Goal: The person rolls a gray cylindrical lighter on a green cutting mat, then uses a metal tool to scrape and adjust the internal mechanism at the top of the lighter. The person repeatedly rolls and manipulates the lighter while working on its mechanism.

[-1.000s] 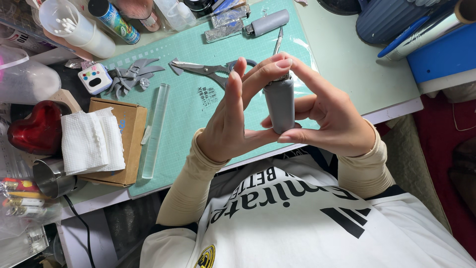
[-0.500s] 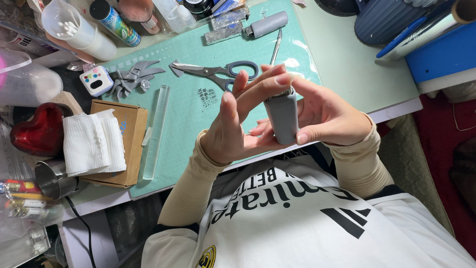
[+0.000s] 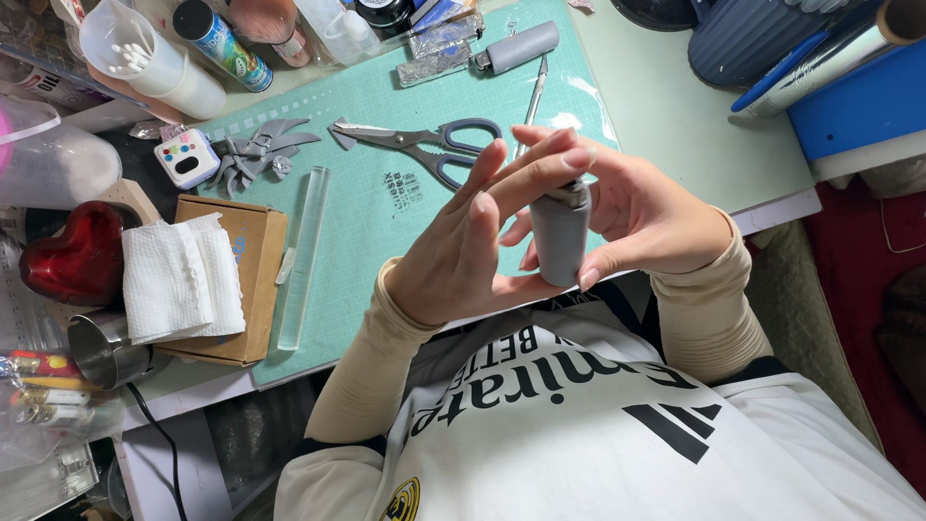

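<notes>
- Holding the grey cylinder (image 3: 559,241) upright above the bench (image 3: 675,145), your right hand (image 3: 651,217) grasps it.
- Left hand (image 3: 463,251) pinches its top; shaping looks unfinished, scissors (image 3: 424,145) idle.

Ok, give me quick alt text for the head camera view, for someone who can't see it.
Two bare hands, left hand and right hand, together hold a grey cylinder upright above a green cutting mat. On the mat lie scissors, a clear rod and grey cut-out shapes; a cardboard box with a white tissue sits beside it.
</notes>
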Demonstrator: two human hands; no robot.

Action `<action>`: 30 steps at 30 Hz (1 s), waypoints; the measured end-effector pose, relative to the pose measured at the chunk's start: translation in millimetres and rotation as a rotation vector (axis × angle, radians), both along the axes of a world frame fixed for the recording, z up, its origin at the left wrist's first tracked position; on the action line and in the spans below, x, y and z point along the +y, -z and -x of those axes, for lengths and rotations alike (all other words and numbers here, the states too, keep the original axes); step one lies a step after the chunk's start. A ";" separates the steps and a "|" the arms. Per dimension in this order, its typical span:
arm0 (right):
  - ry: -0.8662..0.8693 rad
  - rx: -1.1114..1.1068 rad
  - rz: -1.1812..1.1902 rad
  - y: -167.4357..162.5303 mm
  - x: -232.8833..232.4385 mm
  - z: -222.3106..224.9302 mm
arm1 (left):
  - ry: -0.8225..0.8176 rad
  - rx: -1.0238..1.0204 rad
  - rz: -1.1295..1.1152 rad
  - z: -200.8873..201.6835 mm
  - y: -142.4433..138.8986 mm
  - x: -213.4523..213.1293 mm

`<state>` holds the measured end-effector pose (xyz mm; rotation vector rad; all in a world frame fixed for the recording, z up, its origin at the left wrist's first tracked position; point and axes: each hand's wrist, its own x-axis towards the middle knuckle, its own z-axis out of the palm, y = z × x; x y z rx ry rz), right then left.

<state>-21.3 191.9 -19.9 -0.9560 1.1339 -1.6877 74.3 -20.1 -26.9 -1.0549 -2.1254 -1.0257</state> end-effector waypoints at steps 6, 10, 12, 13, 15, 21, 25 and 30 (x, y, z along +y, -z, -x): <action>0.078 0.180 0.037 -7.7 3.1 -7.8 | -0.042 0.028 0.034 -0.9 -3.2 -0.6; 0.199 0.318 -0.099 -13.6 8.6 -16.8 | -0.070 0.055 0.054 -0.6 -0.8 -0.9; 0.226 0.384 -0.108 -14.9 11.2 -20.2 | -0.079 0.066 0.065 -1.3 1.4 -1.5; 0.231 0.386 -0.112 -14.5 11.4 -20.6 | -0.089 0.074 0.078 -2.0 2.3 -2.1; 0.242 0.392 -0.120 -13.8 11.5 -20.5 | -0.102 0.087 0.095 -2.8 4.1 -1.8; 0.294 0.462 -0.124 -12.1 10.6 -22.4 | -0.072 0.085 0.074 -5.6 6.2 -3.0; 0.245 0.429 -0.030 -11.2 8.9 -20.9 | -0.079 0.063 0.060 -8.4 8.1 -5.2; 0.166 0.135 -0.080 -13.9 9.7 -20.1 | -0.146 0.049 0.108 -3.0 9.9 -4.2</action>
